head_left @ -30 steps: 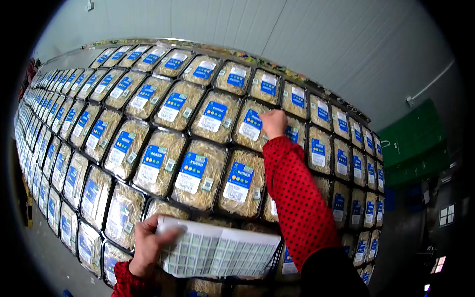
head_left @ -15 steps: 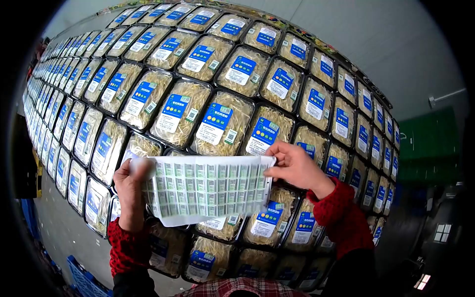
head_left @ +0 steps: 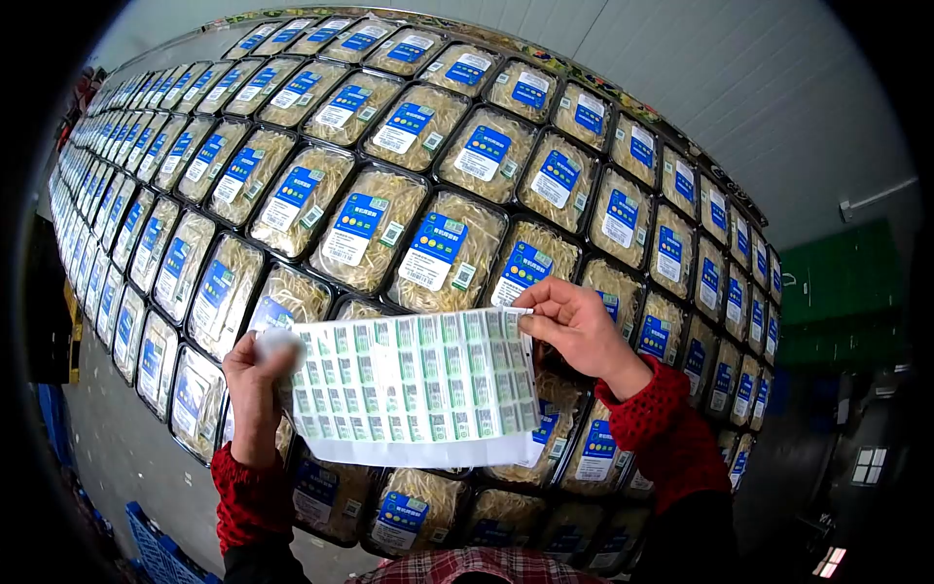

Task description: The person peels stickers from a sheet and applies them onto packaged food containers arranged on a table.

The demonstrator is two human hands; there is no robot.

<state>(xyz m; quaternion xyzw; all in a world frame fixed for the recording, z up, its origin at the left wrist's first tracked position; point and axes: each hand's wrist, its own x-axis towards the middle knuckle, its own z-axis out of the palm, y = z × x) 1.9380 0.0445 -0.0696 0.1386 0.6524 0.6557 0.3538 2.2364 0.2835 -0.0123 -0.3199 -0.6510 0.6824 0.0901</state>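
Note:
A white sheet of stickers [head_left: 413,380], printed with rows of small green-and-white labels, stretches between my two hands above the packed trays. My left hand [head_left: 255,389] grips its left edge, the thumb on top; a pale blur covers the thumb tip. At the upper right corner, my right hand [head_left: 582,331] pinches the sheet between thumb and fingers. Under and around it sit black plastic trays of bean sprouts [head_left: 448,248] with blue-and-white labels. Many also carry a small green-and-white sticker. The sheet hides parts of several trays.
Rows of similar trays spread far to the left and right. Behind them rises a pale panel wall [head_left: 681,58]. A green crate [head_left: 827,282] stands at the right. Lower left, a blue plastic pallet [head_left: 161,545] lies on the grey floor [head_left: 126,457].
The sheet's face has tilted more toward me, with its right end lower and a blank lower strip showing. Both hands keep their hold. The view has shifted slightly.

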